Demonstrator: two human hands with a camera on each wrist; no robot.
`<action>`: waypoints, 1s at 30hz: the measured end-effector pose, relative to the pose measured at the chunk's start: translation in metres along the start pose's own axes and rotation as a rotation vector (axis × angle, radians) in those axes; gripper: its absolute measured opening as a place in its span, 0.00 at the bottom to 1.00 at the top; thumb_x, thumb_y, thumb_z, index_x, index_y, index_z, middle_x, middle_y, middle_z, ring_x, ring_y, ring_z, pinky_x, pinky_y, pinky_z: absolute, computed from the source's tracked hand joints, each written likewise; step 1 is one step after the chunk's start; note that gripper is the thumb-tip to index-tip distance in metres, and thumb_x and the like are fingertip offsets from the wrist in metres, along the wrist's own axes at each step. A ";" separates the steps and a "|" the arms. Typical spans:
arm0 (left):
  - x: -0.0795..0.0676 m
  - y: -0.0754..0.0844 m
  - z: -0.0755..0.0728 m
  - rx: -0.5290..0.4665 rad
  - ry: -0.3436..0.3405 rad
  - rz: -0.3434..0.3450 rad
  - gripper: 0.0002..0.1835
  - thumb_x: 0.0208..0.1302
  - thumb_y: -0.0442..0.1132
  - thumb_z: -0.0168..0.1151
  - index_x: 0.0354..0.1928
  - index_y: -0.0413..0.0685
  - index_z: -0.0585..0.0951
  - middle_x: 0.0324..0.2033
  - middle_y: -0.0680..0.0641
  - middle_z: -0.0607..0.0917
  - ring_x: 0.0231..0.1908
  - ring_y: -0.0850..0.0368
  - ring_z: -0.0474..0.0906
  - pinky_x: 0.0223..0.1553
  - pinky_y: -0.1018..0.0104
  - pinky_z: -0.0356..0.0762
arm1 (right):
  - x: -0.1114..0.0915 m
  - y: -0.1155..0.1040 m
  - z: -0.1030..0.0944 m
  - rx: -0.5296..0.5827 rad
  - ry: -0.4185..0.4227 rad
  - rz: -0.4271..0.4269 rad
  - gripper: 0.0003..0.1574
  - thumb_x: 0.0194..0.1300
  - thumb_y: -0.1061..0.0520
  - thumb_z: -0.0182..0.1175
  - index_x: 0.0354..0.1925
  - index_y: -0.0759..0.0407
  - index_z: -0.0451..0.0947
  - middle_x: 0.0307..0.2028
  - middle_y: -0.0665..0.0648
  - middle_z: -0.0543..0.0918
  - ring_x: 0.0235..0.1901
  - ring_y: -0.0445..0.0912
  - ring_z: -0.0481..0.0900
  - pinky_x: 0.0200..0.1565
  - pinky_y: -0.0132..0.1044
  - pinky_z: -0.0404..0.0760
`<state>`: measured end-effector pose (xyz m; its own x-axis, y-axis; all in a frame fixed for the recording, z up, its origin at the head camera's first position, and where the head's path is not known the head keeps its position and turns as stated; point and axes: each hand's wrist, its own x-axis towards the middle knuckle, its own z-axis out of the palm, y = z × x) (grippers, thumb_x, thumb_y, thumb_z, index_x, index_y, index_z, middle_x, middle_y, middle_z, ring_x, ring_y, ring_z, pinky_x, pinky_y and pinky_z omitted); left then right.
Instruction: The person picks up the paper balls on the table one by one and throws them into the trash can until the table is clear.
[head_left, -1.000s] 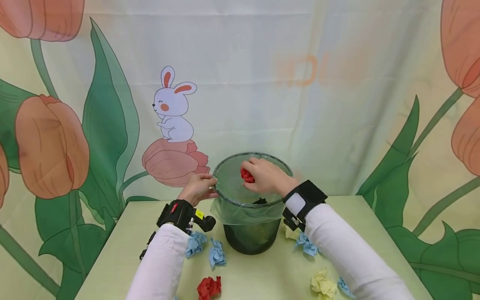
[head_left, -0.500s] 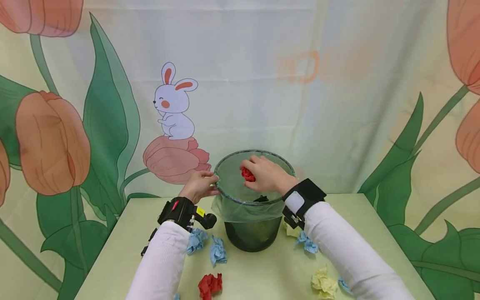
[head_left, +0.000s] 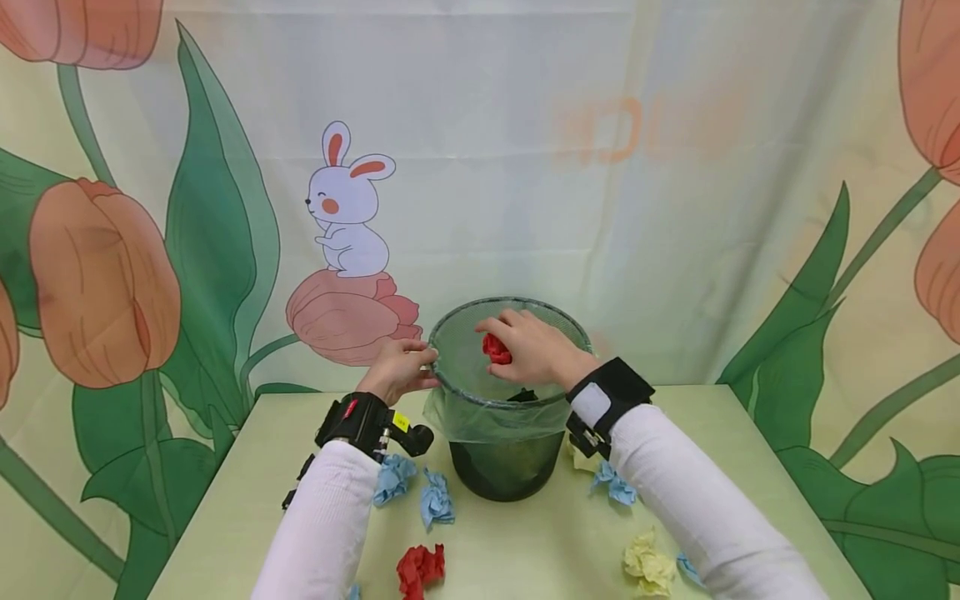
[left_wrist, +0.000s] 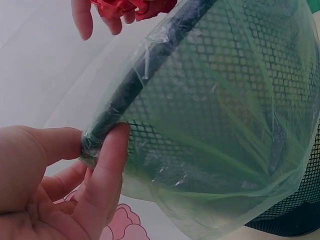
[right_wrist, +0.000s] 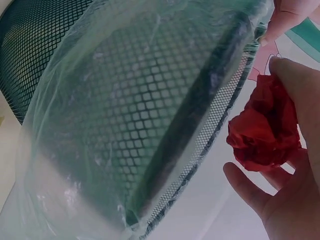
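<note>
A dark mesh wastebasket [head_left: 502, 475] stands on the table, lined with a thin green plastic bag [head_left: 480, 423] folded over its rim. My left hand [head_left: 397, 371] pinches that rim and the bag at the left side, thumb on one face and fingers on the other in the left wrist view. Above the basket's opening, my right hand [head_left: 536, 348] holds a crumpled red paper ball [right_wrist: 265, 127] between loosely bent fingers and thumb. Something small and black [head_left: 523, 396] shows at the near rim; its kind is unclear.
Blue crumpled papers [head_left: 437, 500] lie left of the basket, with a red one [head_left: 420, 571] nearer the front. On the right are a blue paper [head_left: 615, 483] and a yellow one [head_left: 648, 567]. A printed cloth backdrop [head_left: 480, 167] hangs behind the table.
The head view has tilted slightly, so the scene sits a little higher. My right fingers have loosened and straightened somewhat around the red paper ball. The left hand keeps its pinch on the rim.
</note>
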<state>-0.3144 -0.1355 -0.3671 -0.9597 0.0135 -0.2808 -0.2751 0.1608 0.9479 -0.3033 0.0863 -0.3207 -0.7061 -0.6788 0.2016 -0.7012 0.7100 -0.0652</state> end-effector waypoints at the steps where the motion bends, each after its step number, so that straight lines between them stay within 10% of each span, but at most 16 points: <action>1: 0.000 0.000 0.000 0.006 -0.001 0.000 0.24 0.68 0.38 0.52 0.62 0.37 0.63 0.46 0.41 0.71 0.34 0.54 0.76 0.35 0.68 0.82 | 0.000 0.000 0.000 -0.004 -0.003 0.003 0.33 0.61 0.48 0.59 0.62 0.52 0.64 0.50 0.59 0.71 0.47 0.53 0.70 0.43 0.41 0.75; 19: -0.001 0.000 -0.001 0.006 -0.014 0.005 0.24 0.67 0.38 0.52 0.63 0.37 0.62 0.47 0.41 0.70 0.35 0.54 0.76 0.36 0.68 0.82 | -0.013 0.006 -0.001 -0.062 0.017 -0.006 0.31 0.62 0.45 0.58 0.61 0.51 0.66 0.53 0.57 0.72 0.49 0.52 0.72 0.45 0.44 0.75; 30: -0.003 0.001 -0.001 0.014 -0.018 0.007 0.23 0.67 0.38 0.52 0.62 0.37 0.64 0.45 0.42 0.72 0.34 0.54 0.76 0.35 0.68 0.82 | -0.030 0.027 0.007 -0.074 0.115 0.006 0.08 0.63 0.53 0.58 0.39 0.54 0.74 0.38 0.54 0.74 0.36 0.48 0.72 0.35 0.38 0.73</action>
<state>-0.3119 -0.1366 -0.3649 -0.9603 0.0326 -0.2771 -0.2675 0.1747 0.9476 -0.3018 0.1242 -0.3353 -0.6914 -0.6515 0.3122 -0.6847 0.7288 0.0045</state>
